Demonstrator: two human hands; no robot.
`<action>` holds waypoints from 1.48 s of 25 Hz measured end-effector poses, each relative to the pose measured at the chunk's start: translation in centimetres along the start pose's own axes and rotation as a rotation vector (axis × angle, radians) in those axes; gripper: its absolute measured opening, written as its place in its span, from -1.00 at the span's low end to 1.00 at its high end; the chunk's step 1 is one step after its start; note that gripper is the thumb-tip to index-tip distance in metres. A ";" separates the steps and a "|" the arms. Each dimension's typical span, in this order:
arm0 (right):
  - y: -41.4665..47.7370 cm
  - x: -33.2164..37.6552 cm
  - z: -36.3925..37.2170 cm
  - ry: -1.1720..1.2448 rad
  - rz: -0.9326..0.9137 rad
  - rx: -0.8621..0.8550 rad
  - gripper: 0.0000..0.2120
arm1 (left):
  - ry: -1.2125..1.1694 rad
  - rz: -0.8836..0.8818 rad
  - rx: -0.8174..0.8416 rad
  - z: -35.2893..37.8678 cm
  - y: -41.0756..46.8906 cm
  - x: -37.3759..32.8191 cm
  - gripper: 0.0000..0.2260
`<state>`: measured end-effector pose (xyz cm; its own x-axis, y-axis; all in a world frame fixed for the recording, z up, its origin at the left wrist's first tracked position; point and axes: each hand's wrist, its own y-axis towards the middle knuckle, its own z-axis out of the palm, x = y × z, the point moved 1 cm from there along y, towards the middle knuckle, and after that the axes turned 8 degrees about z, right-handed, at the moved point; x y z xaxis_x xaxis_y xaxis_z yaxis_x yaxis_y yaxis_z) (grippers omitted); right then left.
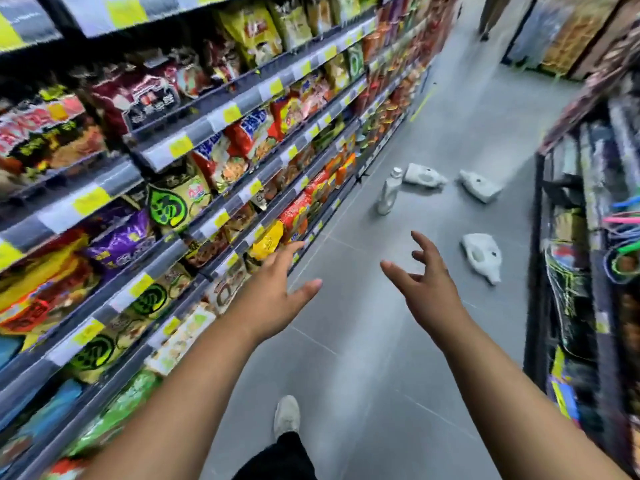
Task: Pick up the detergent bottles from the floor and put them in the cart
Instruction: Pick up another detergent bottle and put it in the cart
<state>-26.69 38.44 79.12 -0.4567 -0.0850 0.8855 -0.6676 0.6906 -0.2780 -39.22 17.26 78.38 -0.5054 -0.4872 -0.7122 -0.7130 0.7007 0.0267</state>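
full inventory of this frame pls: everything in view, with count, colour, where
lying bottles: 3, white, floor mid-aisle, ahead of the hands
upright bottle: 1, pale, floor near the left shelves
cart: none in view
left shelves: 1 run, dark, left side
price tags: many, yellow, on shelf edges
snack packets: many, mixed colours, on the left shelves
right shelves: 1 run, black, blurred goods, right side
floor: grey tiles, centre
other person: 1, legs only, far end
shoe: 1, white, bottom centre
left hand: open, empty
right hand: open, empty
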 end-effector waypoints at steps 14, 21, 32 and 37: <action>30.2 -0.5 -13.4 0.089 0.168 -0.286 -0.28 | -0.062 0.151 0.283 11.1 41.6 -7.0 -0.28; 48.8 1.9 -20.8 -0.045 0.105 -0.115 -0.26 | -0.078 0.022 0.193 16.3 57.1 -10.4 -0.26; 80.9 4.4 -21.4 -0.239 0.006 0.161 -0.23 | -0.114 -0.147 0.038 22.1 83.3 -4.7 -0.31; 95.2 3.8 -20.3 -0.307 -0.021 0.228 -0.20 | -0.201 -0.272 -0.031 26.8 94.6 -0.7 -0.34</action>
<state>-80.02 118.45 63.62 -0.5732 -0.3327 0.7488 -0.7767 0.5120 -0.3669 -93.27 97.84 62.65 -0.1912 -0.5397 -0.8199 -0.8248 0.5411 -0.1638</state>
